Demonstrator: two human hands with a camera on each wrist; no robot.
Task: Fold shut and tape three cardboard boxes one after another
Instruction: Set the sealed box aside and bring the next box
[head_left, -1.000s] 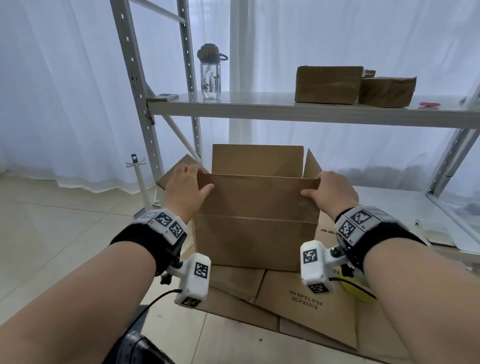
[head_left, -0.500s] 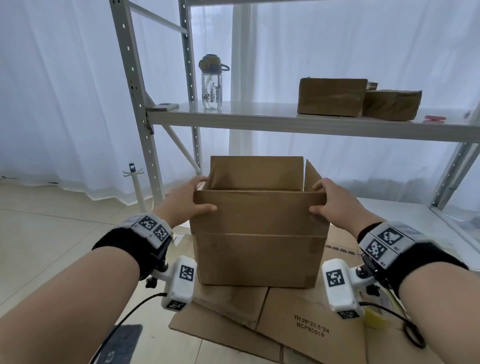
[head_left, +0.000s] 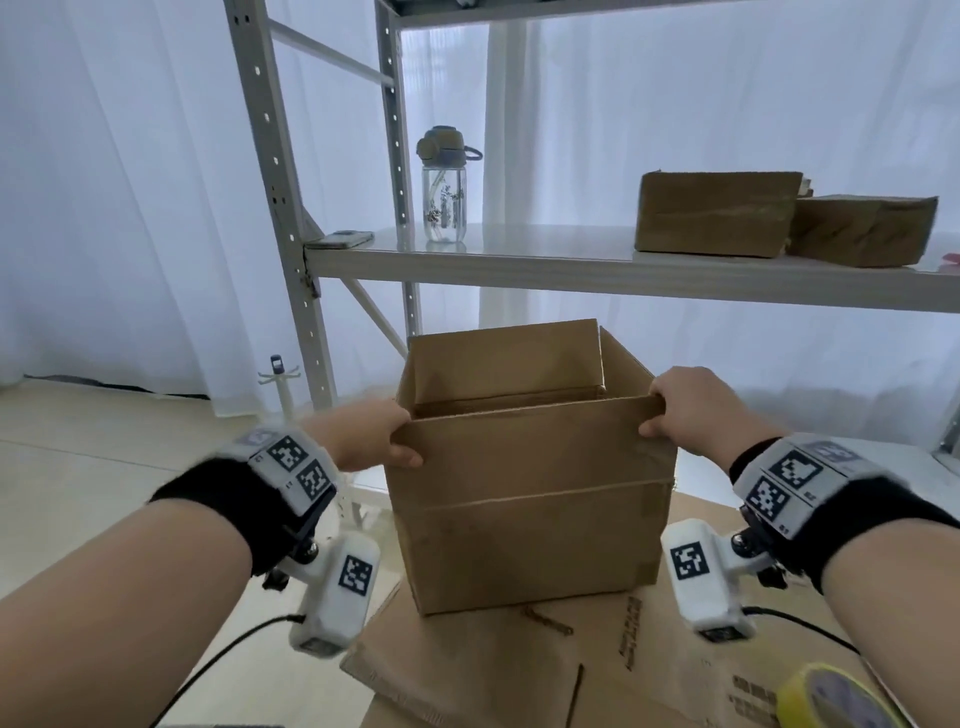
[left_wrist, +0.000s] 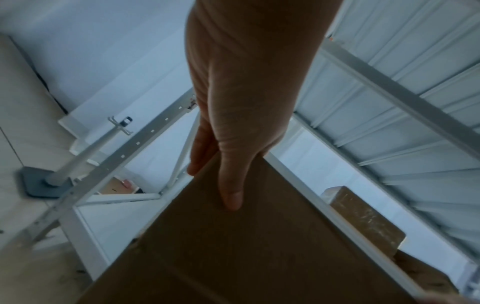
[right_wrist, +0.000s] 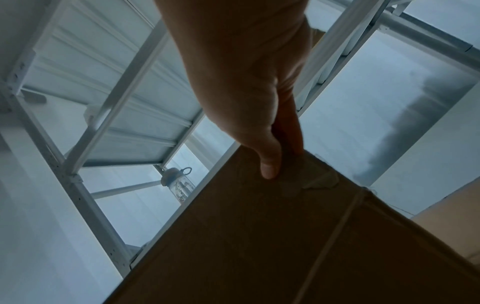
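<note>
An open brown cardboard box (head_left: 530, 514) stands upright in front of me, its near, far and right flaps standing up. My left hand (head_left: 376, 434) grips the near flap's left top corner, thumb on the outer face (left_wrist: 231, 197) and fingers behind the edge. My right hand (head_left: 680, 410) grips the flap's right top corner the same way, thumb (right_wrist: 270, 166) on the outside. The box (right_wrist: 259, 246) fills the lower part of both wrist views. A yellow tape roll (head_left: 831, 699) lies at the lower right on flattened cardboard (head_left: 649, 665).
A white metal rack stands behind the box; its shelf (head_left: 571, 265) carries a water bottle (head_left: 444, 187), a phone (head_left: 340, 240) and two closed cardboard boxes (head_left: 717, 213) (head_left: 862, 228). A white stand (head_left: 280, 374) is at the left by the curtain.
Both hands have slid from the box's sides to the near flap's top corners. The left side flap no longer sticks out. The box sits lower and farther forward in view.
</note>
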